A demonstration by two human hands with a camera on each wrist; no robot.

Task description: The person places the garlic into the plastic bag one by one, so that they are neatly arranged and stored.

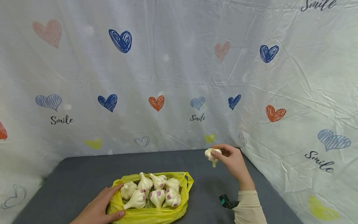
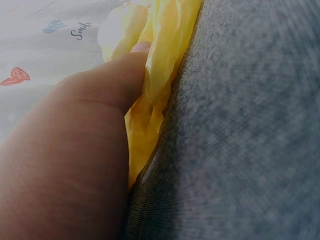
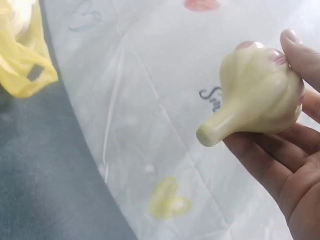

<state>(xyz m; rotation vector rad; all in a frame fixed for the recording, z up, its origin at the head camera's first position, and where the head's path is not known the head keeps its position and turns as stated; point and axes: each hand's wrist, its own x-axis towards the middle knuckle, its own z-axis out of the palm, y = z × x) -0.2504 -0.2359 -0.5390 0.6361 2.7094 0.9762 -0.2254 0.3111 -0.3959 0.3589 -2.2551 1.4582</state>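
My right hand [image 1: 233, 160] holds a white garlic bulb [image 1: 211, 154] with purple patches up over the right side of the table. In the right wrist view, thumb and fingers grip the garlic by its rounded end, its stem pointing down and left. A yellow plastic bag [image 1: 151, 215] lies open on the table, holding several more garlic bulbs [image 1: 137, 199]. My left hand [image 1: 100, 203] holds the bag's left end, the thumb on its front rim and the fingers along the left edge. The left wrist view shows that thumb [image 2: 120, 75] against the yellow plastic.
A dark grey cloth covers the table [image 1: 204, 193]. Near the right sleeve lies a small black strap-like object [image 1: 227, 202] with a green mark. A white curtain [image 1: 179, 71] printed with hearts and "Smile" hangs behind the table and along its right side.
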